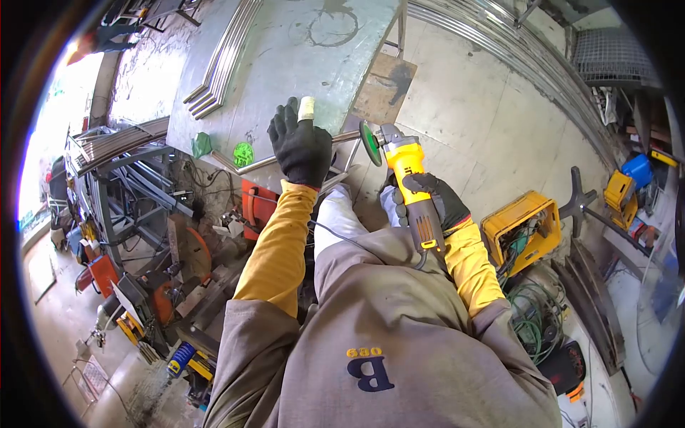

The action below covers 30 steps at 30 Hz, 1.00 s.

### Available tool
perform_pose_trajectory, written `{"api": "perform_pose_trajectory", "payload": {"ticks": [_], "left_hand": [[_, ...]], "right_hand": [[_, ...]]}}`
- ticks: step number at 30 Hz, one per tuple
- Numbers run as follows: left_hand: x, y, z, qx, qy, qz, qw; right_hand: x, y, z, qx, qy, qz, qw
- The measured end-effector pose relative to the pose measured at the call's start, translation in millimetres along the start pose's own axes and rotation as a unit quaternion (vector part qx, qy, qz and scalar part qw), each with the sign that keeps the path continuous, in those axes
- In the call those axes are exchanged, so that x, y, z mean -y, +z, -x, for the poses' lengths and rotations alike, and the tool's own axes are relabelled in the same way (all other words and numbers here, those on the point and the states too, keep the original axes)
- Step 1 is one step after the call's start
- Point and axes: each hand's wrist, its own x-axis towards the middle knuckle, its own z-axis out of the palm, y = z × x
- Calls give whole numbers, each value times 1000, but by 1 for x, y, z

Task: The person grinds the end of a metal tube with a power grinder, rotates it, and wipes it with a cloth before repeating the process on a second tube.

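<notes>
My right hand, in a dark glove, is wrapped round the body of a yellow and grey angle grinder. The grinder's green disc points up and left, beside a thin metal frame at the table's edge. My left hand, in a black glove with pale wrapping on the thumb or a finger, lies over that frame with its fingers stretched out. A round green disc and a crumpled green piece lie on the table to the left.
Metal tubes lie on the table. Cut metal bars and a rack stand at left, with tools on the floor below. At right are a yellow crate, green cable and a black stand. Long tubes line the upper right.
</notes>
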Motion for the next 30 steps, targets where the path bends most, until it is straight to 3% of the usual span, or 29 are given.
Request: {"api": "perform_pose_trajectory", "payload": {"ticks": [2, 10, 13, 15, 18, 30], "left_hand": [[1, 1, 0, 1, -9, 1, 1000], [-1, -3, -2, 18, -14, 23, 999], [-2, -1, 0, 17, -20, 0, 1000], [-4, -3, 6, 11, -24, -7, 1000], [-8, -8, 13, 4, -27, -14, 1000], [-19, -24, 52, 20, -43, 9, 999]], "right_hand": [[3, 10, 7, -45, -11, 26, 999], [8, 12, 20, -22, -44, 124, 991], [14, 17, 24, -47, -65, 119, 990], [21, 17, 26, -114, -95, 179, 973], [30, 25, 32, -111, -116, 203, 966], [31, 24, 32, -99, -53, 223, 968]]}}
